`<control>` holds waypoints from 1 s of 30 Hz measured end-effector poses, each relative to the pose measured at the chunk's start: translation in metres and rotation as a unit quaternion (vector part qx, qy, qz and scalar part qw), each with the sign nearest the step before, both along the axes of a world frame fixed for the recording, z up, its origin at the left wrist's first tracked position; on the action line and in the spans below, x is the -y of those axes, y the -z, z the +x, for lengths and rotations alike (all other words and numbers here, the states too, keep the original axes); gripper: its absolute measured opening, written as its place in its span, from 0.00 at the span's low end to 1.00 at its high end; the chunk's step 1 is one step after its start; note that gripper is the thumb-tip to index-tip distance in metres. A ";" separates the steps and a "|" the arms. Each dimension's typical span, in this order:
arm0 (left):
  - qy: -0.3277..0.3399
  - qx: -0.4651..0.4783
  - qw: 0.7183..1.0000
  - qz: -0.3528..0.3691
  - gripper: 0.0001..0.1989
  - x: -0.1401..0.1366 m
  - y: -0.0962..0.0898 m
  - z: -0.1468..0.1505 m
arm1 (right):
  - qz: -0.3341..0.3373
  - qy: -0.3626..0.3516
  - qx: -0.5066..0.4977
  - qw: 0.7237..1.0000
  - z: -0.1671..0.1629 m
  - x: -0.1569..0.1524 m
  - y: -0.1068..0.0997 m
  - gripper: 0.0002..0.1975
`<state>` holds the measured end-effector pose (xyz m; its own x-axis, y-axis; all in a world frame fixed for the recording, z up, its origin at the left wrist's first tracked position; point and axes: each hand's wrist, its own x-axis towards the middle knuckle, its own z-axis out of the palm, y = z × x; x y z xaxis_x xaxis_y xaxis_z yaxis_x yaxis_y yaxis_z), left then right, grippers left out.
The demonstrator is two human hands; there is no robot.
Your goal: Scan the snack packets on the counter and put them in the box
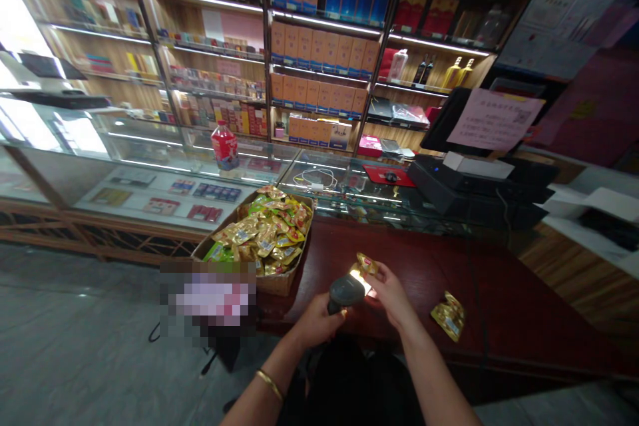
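My left hand (319, 321) is wrapped round the handle of a dark grey barcode scanner (346, 290). Bright light from its head falls on a gold snack packet (367, 263), which my right hand (388, 289) pinches close in front of it. To the right, another gold snack packet (448, 316) lies by itself on the dark red tabletop (399, 249). A cardboard box (277, 283) at the table's left end is heaped with gold, yellow and green packets (264, 233).
Behind the table runs a glass display counter (150, 180) bearing a red-capped bottle (225, 146), a white cable (315, 181) and a mouse (391, 177). At right stands a monitor (444, 116) with a pink paper sheet (494, 118). Shelves of boxes (324, 46) line the wall.
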<state>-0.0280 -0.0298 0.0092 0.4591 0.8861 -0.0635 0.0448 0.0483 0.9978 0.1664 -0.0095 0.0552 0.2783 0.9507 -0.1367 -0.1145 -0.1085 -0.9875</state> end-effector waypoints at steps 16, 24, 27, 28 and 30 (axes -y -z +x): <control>0.027 0.023 0.999 0.025 0.10 -0.001 0.001 -0.005 | 0.035 -0.009 -0.032 0.999 -0.008 0.016 -0.013 0.30; 0.033 0.014 0.999 0.024 0.16 -0.002 0.007 -0.005 | 0.014 0.006 -0.012 1.000 0.004 0.017 -0.001 0.30; 0.022 -0.006 1.000 0.018 0.15 0.000 0.007 -0.005 | 0.031 0.050 -0.016 0.998 0.021 0.006 0.018 0.29; 0.017 -0.016 1.000 0.015 0.15 0.001 0.007 -0.006 | 0.044 0.066 -0.015 0.997 0.028 0.001 0.025 0.29; 0.008 -0.036 0.999 0.009 0.14 0.001 0.007 -0.006 | 0.072 0.088 -0.010 0.993 0.042 -0.009 0.039 0.29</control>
<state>-0.0341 -0.0312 0.0019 0.4684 0.8797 -0.0818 0.1174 0.0298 0.9926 0.2086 -0.0003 0.0159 0.4411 0.8974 -0.0104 -0.1381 0.0564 -0.9888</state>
